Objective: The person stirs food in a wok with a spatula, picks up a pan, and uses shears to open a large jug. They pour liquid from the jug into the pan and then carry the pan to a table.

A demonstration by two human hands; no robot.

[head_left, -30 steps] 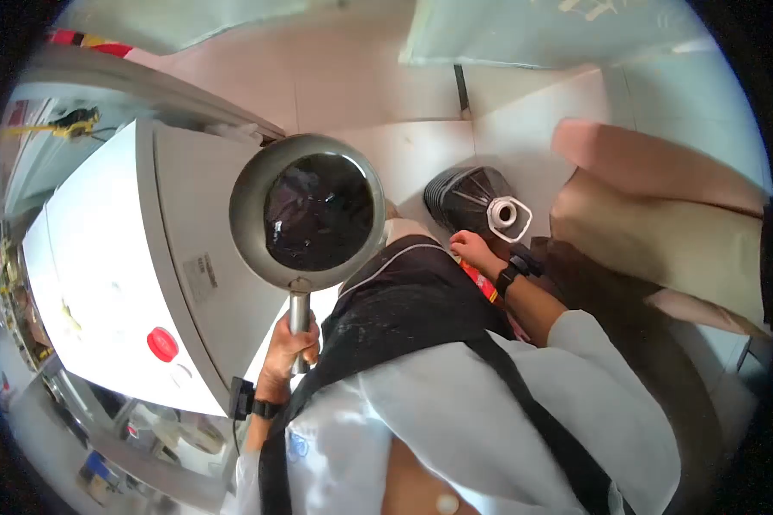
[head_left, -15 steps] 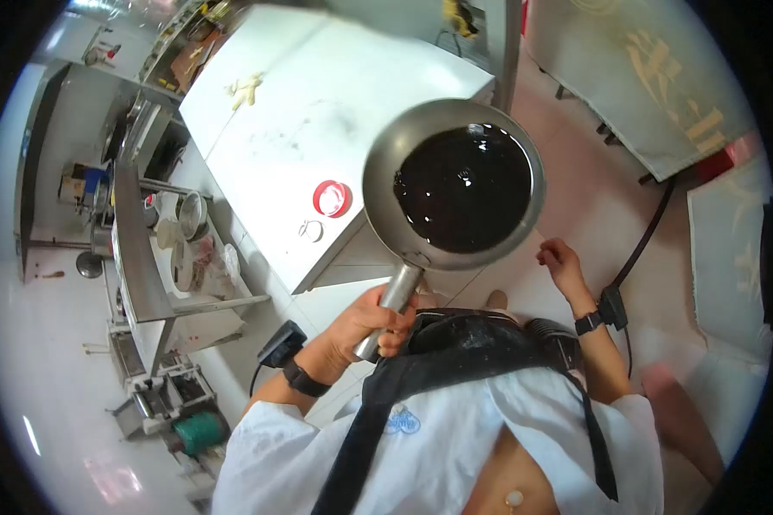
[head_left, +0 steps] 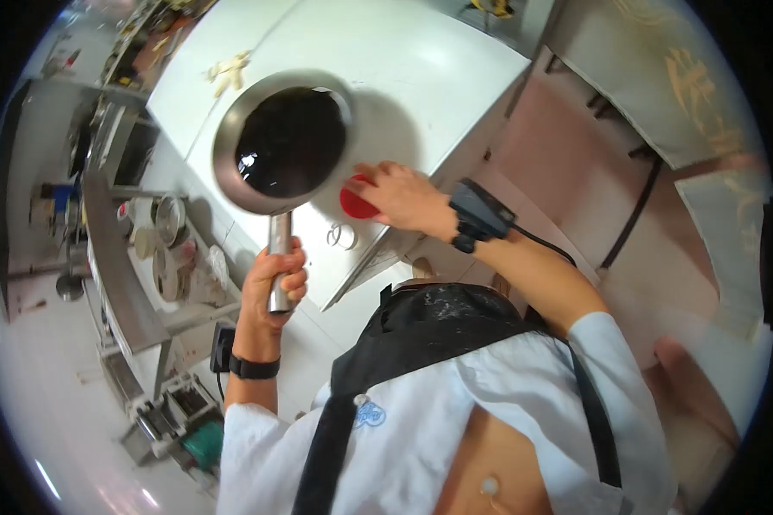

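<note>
My left hand [head_left: 275, 276] is closed round the metal handle of a frying pan [head_left: 225, 163]. The pan hangs tilted over the white tabletop and holds a pool of dark liquid [head_left: 292, 142]. To its right, my right hand [head_left: 401, 199] has its fingers and thumb curled about a small round red dish [head_left: 357, 201], covering part of it. Whether the dish still touches the table is hard to see. Just below it on the table lies a small pale ring-shaped item [head_left: 344, 236].
A crumpled pale-yellow item [head_left: 229, 72] lies on the far left of the white table [head_left: 386, 69]. At left, a metal shelf unit [head_left: 120, 266] carries pots and containers. Machinery with a green part [head_left: 204, 445] stands lower left. Covered furniture [head_left: 653, 86] is at right.
The pan has moved left and over the table in my left hand. My right hand has come from the right side onto the red dish and closed round it.
</note>
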